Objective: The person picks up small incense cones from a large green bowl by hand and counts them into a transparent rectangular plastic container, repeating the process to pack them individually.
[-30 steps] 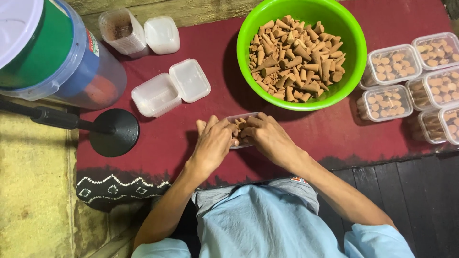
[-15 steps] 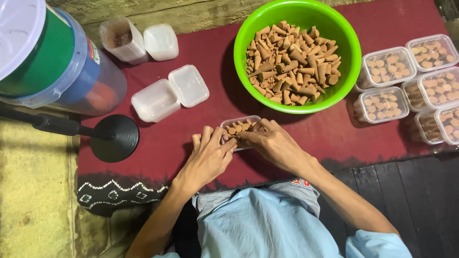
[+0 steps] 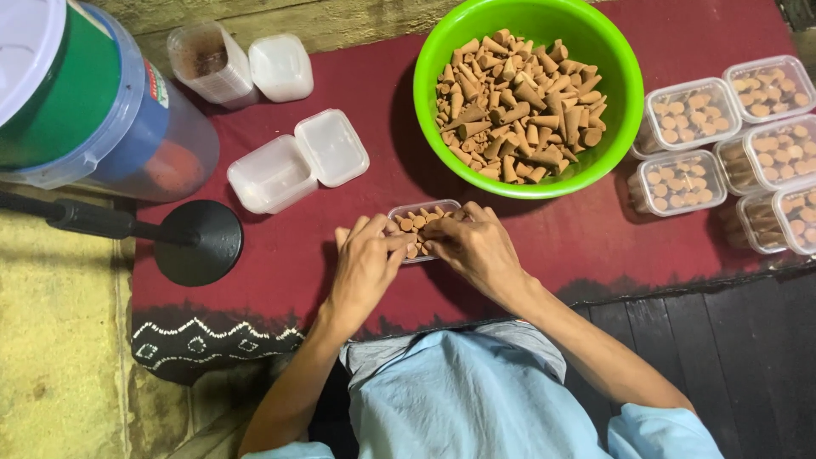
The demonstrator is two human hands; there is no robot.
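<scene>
While my left hand (image 3: 365, 263) and right hand (image 3: 476, 246) curl their fingers on cones in one small box (image 3: 422, 223) below the green bowl (image 3: 527, 93), I count five filled boxes (image 3: 748, 144) right.

1. A small clear plastic box (image 3: 422, 223), partly filled with brown cones, lies on the red cloth (image 3: 595, 238) between the left hand (image 3: 365, 268) and right hand (image 3: 476, 251), which both touch it.
2. An empty clear box with its hinged lid open (image 3: 297, 161) lies up-left of it.
3. Two more lidded clear tubs (image 3: 246, 64) sit at the cloth's top edge.
4. Closed clear boxes of cones (image 3: 731, 144) cluster at right.
5. A big clear jar (image 3: 93, 102) at top left bears a green, blue and red label (image 3: 153, 81).
</scene>
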